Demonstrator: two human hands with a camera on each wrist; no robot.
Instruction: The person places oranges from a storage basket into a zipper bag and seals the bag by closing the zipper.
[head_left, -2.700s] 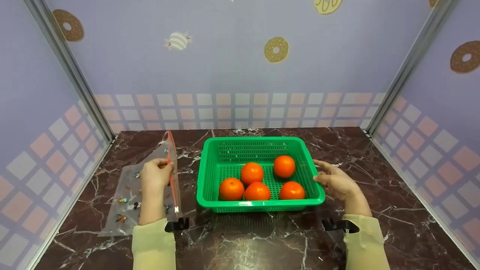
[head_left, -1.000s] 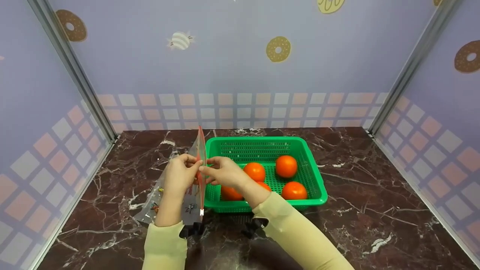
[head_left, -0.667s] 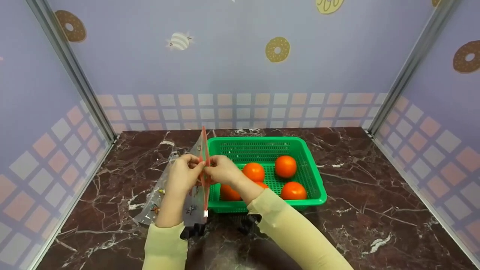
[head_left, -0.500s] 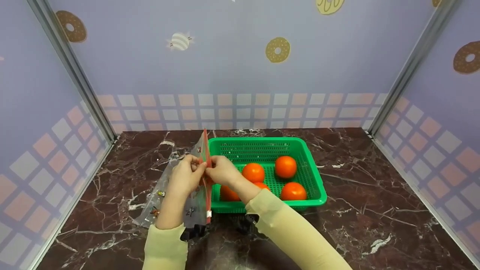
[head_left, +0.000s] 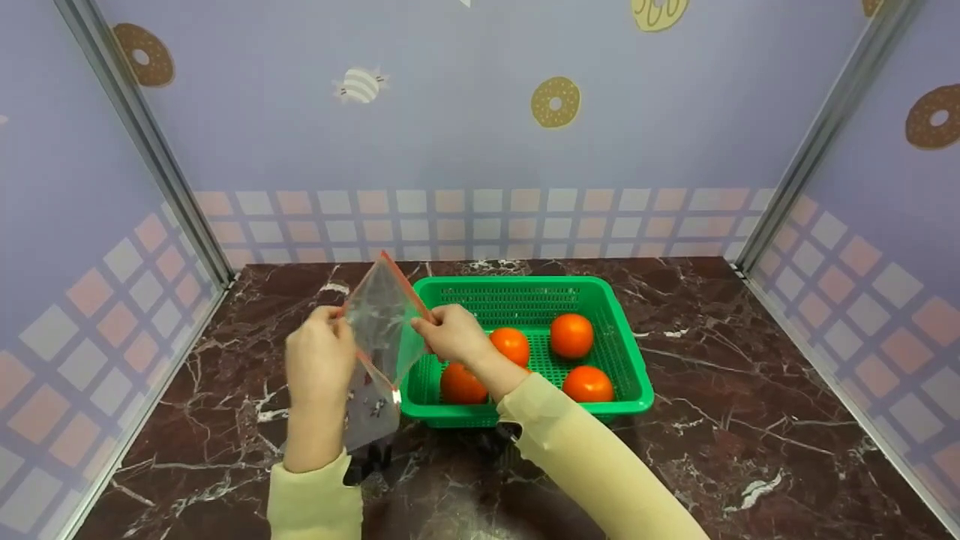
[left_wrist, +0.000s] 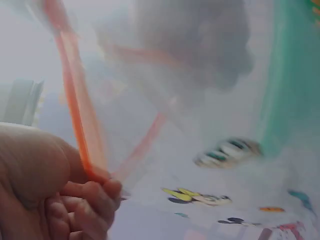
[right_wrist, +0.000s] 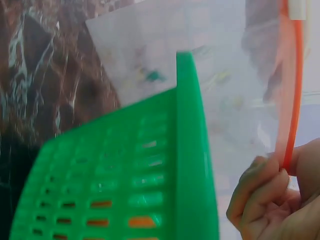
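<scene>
A clear zip bag [head_left: 381, 322] with a red-orange zip edge and small printed cartoon figures stands with its mouth pulled wide into a diamond. My left hand [head_left: 321, 371] pinches one side of the mouth; in the left wrist view its fingers [left_wrist: 95, 205] grip the orange strip. The opposite side is pinched by my right hand [head_left: 454, 335], which hangs over the left part of a green basket [head_left: 630, 352]. In the right wrist view that hand's fingers [right_wrist: 260, 192] close on the orange edge. Tomato-like orange-red fruits [head_left: 571, 335] lie in the basket, one partly hidden behind my right forearm.
The basket stands on a dark red marbled table [head_left: 720, 360]. Lilac walls [head_left: 465, 135] with a checked border enclose the table at the back and both sides. A white slider [head_left: 396, 396] sits at the near corner of the bag's mouth.
My right hand left the basket's right rim and came over to the bag. After both hands pinched its zip edge together, my left hand moved left and the bag's mouth spread open.
</scene>
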